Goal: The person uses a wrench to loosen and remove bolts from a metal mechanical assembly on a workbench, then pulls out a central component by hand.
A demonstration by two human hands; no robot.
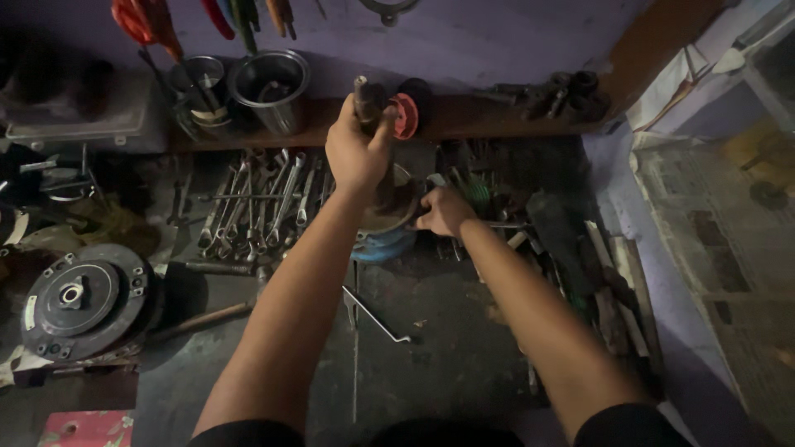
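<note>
Head view — dark workbench (431, 364) strewn with wrenches (257, 203), purple wall (497, 33) behind.

shiny metal spanners (257, 203), glossy steel cup (272, 87), matt dark clutch disc (83, 300).

Much of the bench is lost to hands, shadow and the frame edges.

The left hand (356, 153) wraps the dark handle (365, 98), so its middle is covered, and what joins it to the blue round part (383, 246) sits behind the wrist. The right hand (445, 211) hides whatever its fingers grip at that part's rim. The red-handled tools (149, 21) on the wall are cut off by the top edge. The tray (74, 116) at upper left and the cluttered pile (571, 240) at right are too dark to make out. The row of spanners (257, 203) is blurred.
</note>
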